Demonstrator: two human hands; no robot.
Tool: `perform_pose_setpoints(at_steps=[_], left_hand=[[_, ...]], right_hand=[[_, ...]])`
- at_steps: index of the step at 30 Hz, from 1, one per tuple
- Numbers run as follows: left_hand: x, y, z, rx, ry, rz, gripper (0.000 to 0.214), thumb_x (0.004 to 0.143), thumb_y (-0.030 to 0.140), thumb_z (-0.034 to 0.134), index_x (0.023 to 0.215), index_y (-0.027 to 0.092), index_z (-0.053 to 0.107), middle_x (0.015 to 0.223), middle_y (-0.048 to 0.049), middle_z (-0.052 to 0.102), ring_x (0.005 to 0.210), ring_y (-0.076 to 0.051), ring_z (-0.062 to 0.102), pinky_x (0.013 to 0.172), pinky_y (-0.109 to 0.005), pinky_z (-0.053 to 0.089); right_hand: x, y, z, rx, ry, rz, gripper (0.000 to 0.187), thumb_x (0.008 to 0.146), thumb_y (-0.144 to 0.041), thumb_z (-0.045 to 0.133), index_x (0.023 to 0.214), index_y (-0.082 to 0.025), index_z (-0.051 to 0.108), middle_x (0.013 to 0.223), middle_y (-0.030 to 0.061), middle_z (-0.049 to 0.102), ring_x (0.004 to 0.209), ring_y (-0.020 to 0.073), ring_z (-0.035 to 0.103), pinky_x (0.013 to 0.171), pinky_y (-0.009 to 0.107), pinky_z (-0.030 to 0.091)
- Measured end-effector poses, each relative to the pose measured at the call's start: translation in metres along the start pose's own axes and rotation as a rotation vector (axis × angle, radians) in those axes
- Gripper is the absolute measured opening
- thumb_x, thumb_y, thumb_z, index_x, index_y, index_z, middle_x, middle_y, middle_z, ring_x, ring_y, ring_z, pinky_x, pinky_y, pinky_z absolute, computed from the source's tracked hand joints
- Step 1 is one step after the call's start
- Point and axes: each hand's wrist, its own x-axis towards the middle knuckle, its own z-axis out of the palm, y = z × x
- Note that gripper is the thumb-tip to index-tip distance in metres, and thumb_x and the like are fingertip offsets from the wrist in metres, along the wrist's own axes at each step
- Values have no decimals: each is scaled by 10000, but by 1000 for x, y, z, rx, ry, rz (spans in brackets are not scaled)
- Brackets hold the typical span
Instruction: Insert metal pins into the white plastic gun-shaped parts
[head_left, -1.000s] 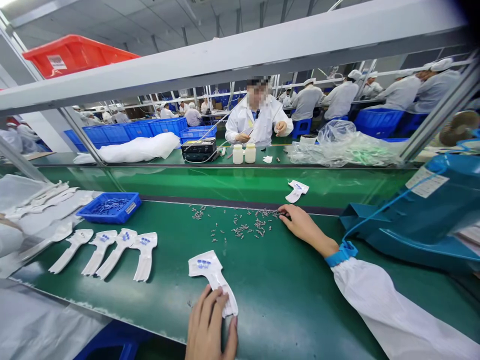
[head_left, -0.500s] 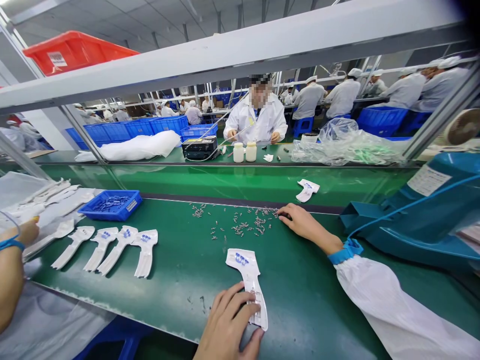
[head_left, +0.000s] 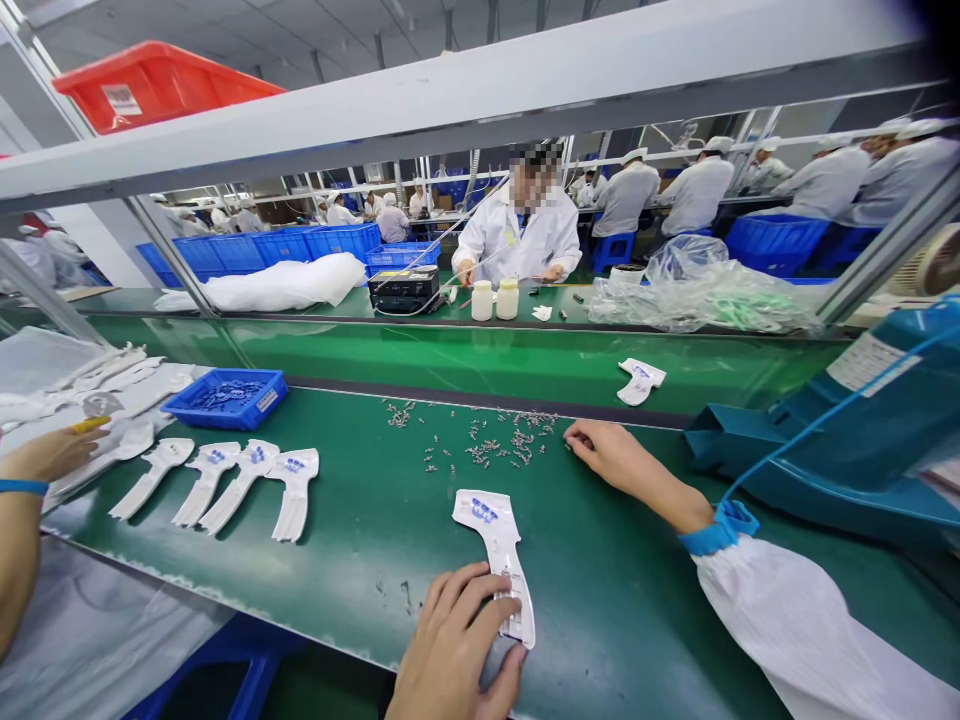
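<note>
Under my left hand lies a white plastic handle shell with blue pieces in its wide end. My fingers rest across its narrow lower part and the thumb bears on its near end. My right hand is at the right edge of the scattered small metal parts, its fingertips pinched together low over the table. What is between those fingertips is too small to make out. To the left, several similar handle shells lie in a row, with blue pieces in their wide ends.
A co-worker's hand reaches over white parts at left, beside a blue tray of blue pieces. Another shell lies on the green belt. A teal bin stands at right. A person in white sits opposite.
My right hand has shifted slightly right, fingertips drawn together. The shell on the belt has moved right. The co-worker's hand has reached further in. My left hand stays on its shell.
</note>
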Motion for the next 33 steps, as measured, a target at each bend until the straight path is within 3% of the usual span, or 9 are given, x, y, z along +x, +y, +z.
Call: perform_pose_setpoints(at_steps=[3,8,15,21,24,28,33], left_hand=[[1,5,-5,-24,-25,-28,321,863,141,568,1168,240,588,1258,-81,651,1226,-270,564,1010,-458,516],[1,8,-9,-31,-36,-24,320,876,146,555,1180,241,580,1269,-68,645,1229,-266,560,1009,-448,515],[0,8,-7,-24,-23,-34,307,890,164,544,1186,241,574,1274,-60,643,1223,-256,566,1012,-441,515],[0,8,-6,-12,-8,-35,310,889,168,546,1187,249,576,1278,-63,639,1214,-260,572,1000,-454,518],[-1,8,-6,-4,11,-22,315,879,168,557,1182,251,582,1259,-65,650,1202,-261,584,988,-448,526],[-1,9,-6,-3,14,-22,311,880,165,553,1175,255,590,1260,-64,650,1198,-259,587,978,-439,528],[-2,9,-6,-9,-16,-37,321,898,174,533,1207,251,571,1291,-65,633,1227,-261,562,1008,-458,509]], right_hand=[[-15,-4,2,-33,-10,18,237,904,-266,465,948,-204,689,935,98,722,874,263,660,742,343,479],[-25,-10,1,-41,-14,34,322,926,-340,466,1116,-189,679,1071,129,688,839,244,666,746,355,502],[-42,-21,-15,102,-142,9,324,909,-446,553,1113,-226,673,1020,83,697,867,236,665,759,347,519],[-47,-36,0,82,-121,-27,156,931,-336,524,928,-239,646,917,58,652,787,219,633,699,338,492],[-46,-40,4,53,-72,-48,137,928,-342,536,927,-233,620,974,70,634,861,235,626,751,353,499],[-45,-43,5,80,-92,-152,199,967,-291,456,1057,-236,625,1084,82,642,990,243,622,864,370,495],[-46,-49,3,-12,-121,-101,268,963,-272,416,967,-219,679,1008,105,686,903,259,658,778,364,494]])
